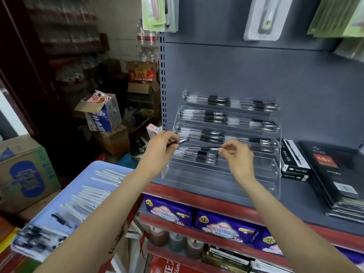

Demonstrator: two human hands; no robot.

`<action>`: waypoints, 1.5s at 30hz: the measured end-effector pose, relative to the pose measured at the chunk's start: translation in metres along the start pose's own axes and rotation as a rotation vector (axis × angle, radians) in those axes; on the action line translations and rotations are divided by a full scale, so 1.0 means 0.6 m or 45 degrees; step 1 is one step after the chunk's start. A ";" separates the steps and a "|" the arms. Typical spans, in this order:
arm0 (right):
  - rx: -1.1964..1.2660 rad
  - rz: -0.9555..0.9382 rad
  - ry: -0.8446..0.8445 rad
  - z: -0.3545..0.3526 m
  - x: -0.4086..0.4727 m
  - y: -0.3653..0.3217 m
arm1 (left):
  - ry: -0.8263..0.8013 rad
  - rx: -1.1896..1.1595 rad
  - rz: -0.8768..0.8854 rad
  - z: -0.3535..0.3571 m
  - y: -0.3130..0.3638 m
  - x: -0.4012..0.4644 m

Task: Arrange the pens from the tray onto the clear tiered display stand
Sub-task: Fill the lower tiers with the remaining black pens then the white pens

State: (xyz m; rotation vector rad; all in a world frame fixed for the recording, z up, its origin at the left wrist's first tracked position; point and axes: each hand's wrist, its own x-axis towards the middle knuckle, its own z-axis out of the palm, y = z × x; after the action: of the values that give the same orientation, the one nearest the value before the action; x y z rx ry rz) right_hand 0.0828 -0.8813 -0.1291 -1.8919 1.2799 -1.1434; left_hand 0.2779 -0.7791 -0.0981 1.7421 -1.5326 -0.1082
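Observation:
A clear tiered display stand (222, 174) sits on the grey shelf, its upper tiers filled with black-and-clear pens (214, 117). My left hand (161, 148) grips a black pen (182, 141) at the stand's left edge. My right hand (236, 154) pinches the end of another pen (204, 148) lying along a middle tier, just above a small group of pens (204, 157). At lower left a light-blue tray (65, 201) holds several more pens, white ones farther back and dark ones near its front edge.
Black notebooks (334, 174) and a black pen box (293, 160) lie right of the stand. Packaged goods hang above on the grey back panel (236, 71). Cardboard boxes (25, 174) are stacked on the floor at left. Purple packets (222, 227) fill the shelf below.

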 end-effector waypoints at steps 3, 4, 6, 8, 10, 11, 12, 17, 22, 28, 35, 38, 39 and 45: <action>-0.327 -0.136 -0.096 0.008 0.007 0.005 | -0.009 -0.012 0.027 -0.007 0.002 -0.002; -0.427 -0.179 -0.107 0.012 0.009 0.006 | -0.028 -0.007 0.044 -0.009 0.002 -0.002; -0.548 -0.208 -0.128 0.016 0.013 0.004 | -0.081 0.020 0.075 -0.008 0.000 -0.001; -0.604 -0.187 -0.151 0.019 0.016 0.001 | -0.146 0.083 0.108 -0.005 -0.004 0.001; -0.658 -0.160 -0.177 0.021 0.018 -0.003 | -0.194 0.107 0.129 0.001 -0.008 0.004; -0.674 -0.152 -0.188 0.023 0.019 -0.006 | -0.203 0.103 0.129 0.003 -0.008 0.005; -0.688 -0.148 -0.196 0.024 0.018 -0.008 | -0.208 0.093 0.120 0.004 -0.007 0.006; -0.382 -0.190 -0.139 0.014 0.000 -0.028 | -0.213 -0.053 0.038 0.012 -0.001 0.015; 0.249 -0.045 -0.388 0.004 -0.012 -0.047 | -0.251 -0.078 0.105 0.031 0.010 0.020; 0.161 0.037 -0.072 -0.029 0.006 -0.011 | 0.016 0.125 0.060 0.038 -0.024 0.024; -0.150 -0.079 -0.124 -0.007 0.012 -0.009 | -0.040 0.013 -0.272 0.042 -0.052 0.024; -0.250 -0.107 -0.171 0.007 0.018 -0.010 | -0.049 -0.052 -0.318 0.038 -0.053 0.027; -0.285 -0.121 -0.191 0.010 0.019 -0.011 | -0.053 -0.070 -0.327 0.035 -0.054 0.028; -0.409 -0.123 -0.253 0.018 0.029 -0.019 | -0.096 -0.130 -0.307 0.023 -0.064 0.028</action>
State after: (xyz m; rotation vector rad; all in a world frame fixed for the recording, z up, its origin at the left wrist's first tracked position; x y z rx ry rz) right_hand 0.1002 -0.8931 -0.1193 -2.2593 1.3328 -0.8053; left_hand 0.3053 -0.8023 -0.1236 1.8518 -1.3390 -0.3710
